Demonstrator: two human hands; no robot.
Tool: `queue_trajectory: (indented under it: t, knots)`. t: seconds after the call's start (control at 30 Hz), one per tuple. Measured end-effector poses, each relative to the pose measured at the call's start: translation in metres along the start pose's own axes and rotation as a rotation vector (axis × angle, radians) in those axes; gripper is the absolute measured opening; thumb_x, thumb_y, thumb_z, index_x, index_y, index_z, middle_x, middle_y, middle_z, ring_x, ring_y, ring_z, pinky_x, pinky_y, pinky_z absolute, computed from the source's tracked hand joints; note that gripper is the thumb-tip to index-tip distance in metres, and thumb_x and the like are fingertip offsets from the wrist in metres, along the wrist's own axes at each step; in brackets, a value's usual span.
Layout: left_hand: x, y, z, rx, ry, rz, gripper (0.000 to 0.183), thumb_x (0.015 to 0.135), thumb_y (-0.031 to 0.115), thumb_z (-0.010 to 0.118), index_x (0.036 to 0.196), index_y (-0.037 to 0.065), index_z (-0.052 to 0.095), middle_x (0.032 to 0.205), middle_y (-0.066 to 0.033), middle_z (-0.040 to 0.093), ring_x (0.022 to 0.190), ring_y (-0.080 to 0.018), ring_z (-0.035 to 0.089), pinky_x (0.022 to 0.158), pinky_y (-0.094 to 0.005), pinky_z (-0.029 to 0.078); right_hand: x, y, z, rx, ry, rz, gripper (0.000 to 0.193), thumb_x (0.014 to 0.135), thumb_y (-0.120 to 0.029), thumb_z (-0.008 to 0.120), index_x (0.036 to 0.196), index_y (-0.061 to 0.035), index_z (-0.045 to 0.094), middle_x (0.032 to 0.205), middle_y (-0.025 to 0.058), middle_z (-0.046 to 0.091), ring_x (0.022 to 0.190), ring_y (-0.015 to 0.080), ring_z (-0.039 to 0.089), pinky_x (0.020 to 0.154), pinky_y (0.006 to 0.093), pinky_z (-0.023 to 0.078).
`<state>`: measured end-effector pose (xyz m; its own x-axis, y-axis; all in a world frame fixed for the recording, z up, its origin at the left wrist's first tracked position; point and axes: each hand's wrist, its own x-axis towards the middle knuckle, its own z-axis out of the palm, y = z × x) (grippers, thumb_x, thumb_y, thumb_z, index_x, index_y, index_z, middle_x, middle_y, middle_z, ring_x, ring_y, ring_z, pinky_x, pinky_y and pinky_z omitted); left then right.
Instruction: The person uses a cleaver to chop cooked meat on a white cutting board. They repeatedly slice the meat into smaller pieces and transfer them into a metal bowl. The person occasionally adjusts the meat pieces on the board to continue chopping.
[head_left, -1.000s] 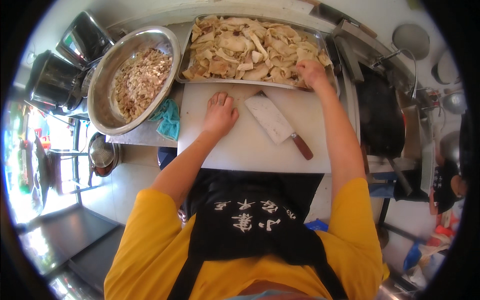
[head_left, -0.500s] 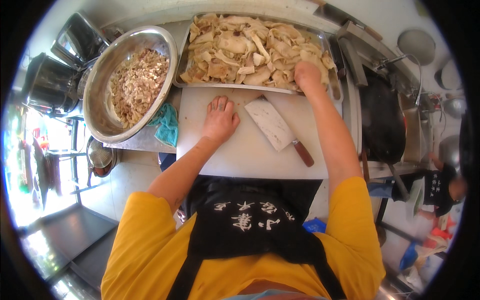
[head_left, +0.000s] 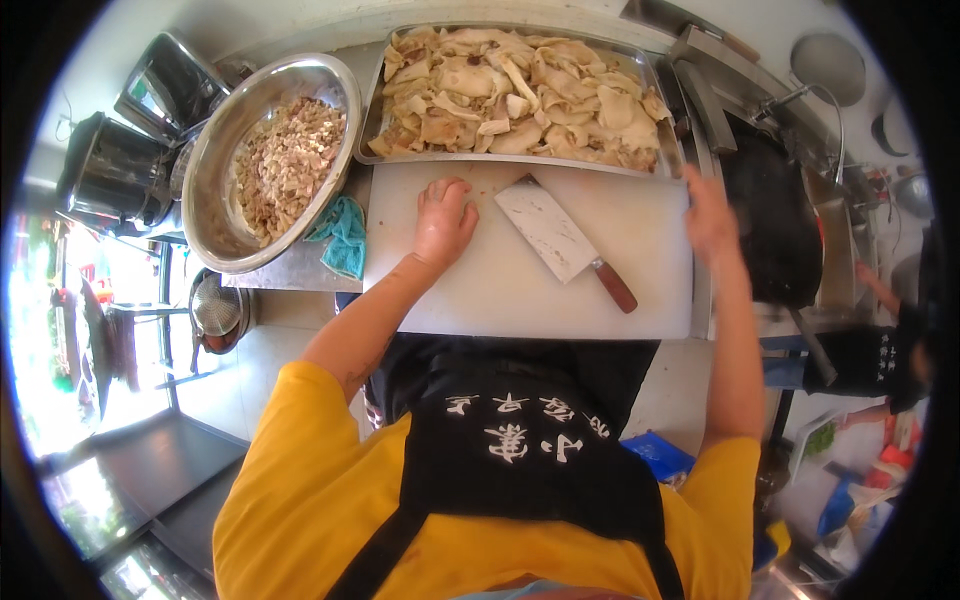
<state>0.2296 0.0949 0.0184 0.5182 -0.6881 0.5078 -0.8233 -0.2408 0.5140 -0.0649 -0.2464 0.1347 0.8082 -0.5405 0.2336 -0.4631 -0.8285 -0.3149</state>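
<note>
A white cutting board lies in front of me. My left hand rests on its left part with the fingers curled in and nothing seen in them. My right hand is over the board's right edge, smeared by motion, so its fingers cannot be read. Between my hands lies a cleaver, its wooden handle toward me on the right; neither hand touches it. Behind the board a metal tray holds pale cooked meat pieces. At the left, a steel bowl contains chopped meat.
A teal cloth lies between bowl and board. Black appliances stand at the far left. On the right are a large dark wok and a faucet. Another person is at the far right.
My right hand has left the meat in the tray and moved right and toward me, to the board's right edge. My left hand stays on the board. The view has shifted slightly.
</note>
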Motion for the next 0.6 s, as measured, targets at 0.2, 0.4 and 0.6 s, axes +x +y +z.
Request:
queue_trajectory:
  t: [0.2,0.4,0.6]
  knots:
    - [0.100,0.018,0.033,-0.088,0.169,0.041,0.030,0.096,0.014,0.072,0.121,-0.001,0.065,0.123,-0.0253,0.065,0.116,-0.0456,0.060,0.101,-0.0531,0.049,-0.106,-0.094,0.061,-0.013,-0.375,0.061,0.029,0.091,-0.023,0.074,0.116,-0.0109,0.067,0.107,0.0145,0.065,0.102,0.0391,0.067,0.086,0.0488,0.056]
    - [0.214,0.009,0.080,0.172,-0.240,-0.361,0.063,0.101,0.048,0.070,0.128,-0.007,0.060,0.126,-0.0283,0.068,0.121,-0.0431,0.064,0.102,-0.0518,0.053,-0.097,-0.109,0.024,0.104,-0.495,0.238,0.027,0.088,-0.022,0.072,0.113,-0.0125,0.065,0.101,0.0147,0.072,0.097,0.0388,0.071,0.084,0.0489,0.056]
    - [0.251,0.001,0.094,0.126,-0.348,-0.623,0.055,0.100,0.041,0.069,0.137,0.001,0.064,0.134,-0.0262,0.070,0.126,-0.0416,0.066,0.103,-0.0494,0.056,-0.074,-0.088,-0.114,0.012,-0.338,0.162,0.027,0.087,-0.021,0.072,0.111,-0.0100,0.067,0.096,0.0138,0.076,0.094,0.0393,0.073,0.084,0.0495,0.057]
